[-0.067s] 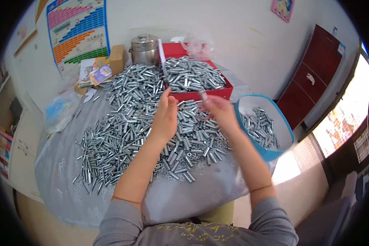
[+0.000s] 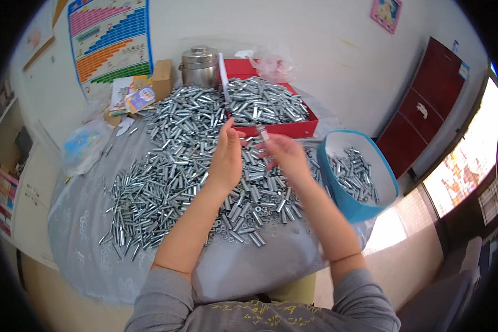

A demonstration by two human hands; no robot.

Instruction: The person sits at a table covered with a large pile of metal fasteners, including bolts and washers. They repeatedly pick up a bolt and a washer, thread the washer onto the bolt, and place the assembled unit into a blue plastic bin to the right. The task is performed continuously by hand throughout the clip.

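Observation:
My left hand [image 2: 227, 157] is raised over the pile with its fingers curled inward; what they hold, if anything, is hidden. Close on its right, my right hand [image 2: 289, 157] pinches a short silvery metal sleeve [image 2: 263, 133] that points up and left from the fingertips. The two hands are apart by a small gap. Beneath them spreads a big heap of loose metal sleeves and rods [image 2: 166, 177]. Small nuts and washers [image 2: 271, 221] lie along its near right edge.
A red box [image 2: 301, 130] heaped with metal pieces stands behind my hands. On the right is a blue-rimmed tub [image 2: 353, 207] with more pieces. A steel pot [image 2: 200, 69], a cardboard box [image 2: 162, 80], booklets [image 2: 140, 99] and a plastic bag [image 2: 83, 149] sit along the back and left.
My right hand has moved left with the metal sleeve, closer to my left hand. The left hand has hardly moved, and the whole view has shifted slightly.

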